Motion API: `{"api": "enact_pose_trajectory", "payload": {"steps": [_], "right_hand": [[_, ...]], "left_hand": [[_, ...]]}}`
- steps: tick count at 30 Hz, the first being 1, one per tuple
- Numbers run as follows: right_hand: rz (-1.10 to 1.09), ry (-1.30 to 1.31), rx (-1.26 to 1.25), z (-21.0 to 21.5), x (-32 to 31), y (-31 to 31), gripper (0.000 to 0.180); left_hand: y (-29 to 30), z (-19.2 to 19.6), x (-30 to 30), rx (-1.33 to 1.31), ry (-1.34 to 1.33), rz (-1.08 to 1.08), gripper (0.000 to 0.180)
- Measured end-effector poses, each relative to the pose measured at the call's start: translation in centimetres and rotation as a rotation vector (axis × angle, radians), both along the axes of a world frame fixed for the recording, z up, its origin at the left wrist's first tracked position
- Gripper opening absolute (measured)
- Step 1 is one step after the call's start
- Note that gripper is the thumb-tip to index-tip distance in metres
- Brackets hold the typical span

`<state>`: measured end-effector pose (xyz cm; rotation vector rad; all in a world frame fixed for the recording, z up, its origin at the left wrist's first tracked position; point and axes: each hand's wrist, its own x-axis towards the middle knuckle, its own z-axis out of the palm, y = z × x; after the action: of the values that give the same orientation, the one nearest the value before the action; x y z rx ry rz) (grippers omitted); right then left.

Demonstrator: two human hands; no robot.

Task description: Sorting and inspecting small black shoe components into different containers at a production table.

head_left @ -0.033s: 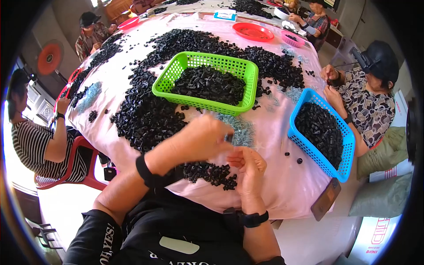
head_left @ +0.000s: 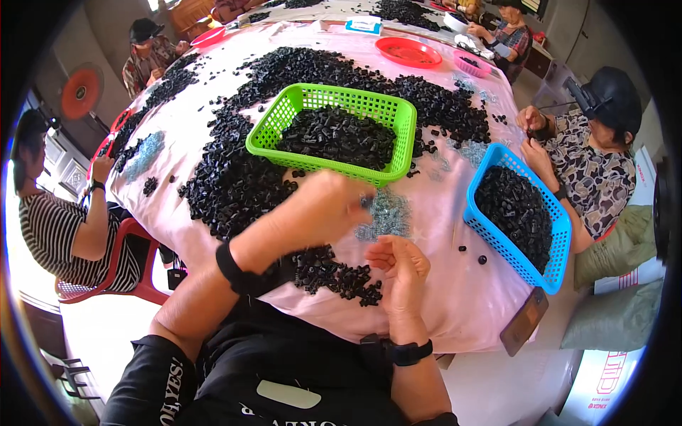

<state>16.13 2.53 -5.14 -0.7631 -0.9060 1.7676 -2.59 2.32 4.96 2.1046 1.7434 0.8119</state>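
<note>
My left hand [head_left: 323, 206] is raised over the near part of the table, its fingers pinching a small black plastic part [head_left: 366, 201]. My right hand [head_left: 403, 273] is just below and to its right, palm turned inward, with the fingers curled; anything within them is hidden. Behind my hands lies a pile of small clear bluish pieces [head_left: 389, 216]. Loose black plastic parts [head_left: 337, 278] are heaped beside my right hand, and a larger heap of black parts [head_left: 227, 188] spreads out left of my left hand.
A green basket [head_left: 328, 171] of black parts stands ahead, and a blue basket [head_left: 513, 245] of them at right. A phone [head_left: 524, 321] lies on the table's near right edge. A red tray [head_left: 408, 52] sits farther back. Several people work around the table.
My left hand has lifted a little up and away from my right hand, widening the gap between them. The fingers of my right hand have loosened slightly.
</note>
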Motion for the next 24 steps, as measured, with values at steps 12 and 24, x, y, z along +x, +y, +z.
{"api": "enact_pose_trajectory", "payload": {"steps": [12, 24], "right_hand": [[-0.006, -0.021, -0.029, 0.2, -0.4, 0.1, 0.027], [0.004, -0.157, 0.054, 0.0, -0.7, -0.1, 0.019]], "left_hand": [[-2.3, -2.9, -3.9, 0.010, 0.253, 0.078, 0.009], [-2.8, -5.2, -2.2, -0.172, 0.352, 0.058, 0.015]]}}
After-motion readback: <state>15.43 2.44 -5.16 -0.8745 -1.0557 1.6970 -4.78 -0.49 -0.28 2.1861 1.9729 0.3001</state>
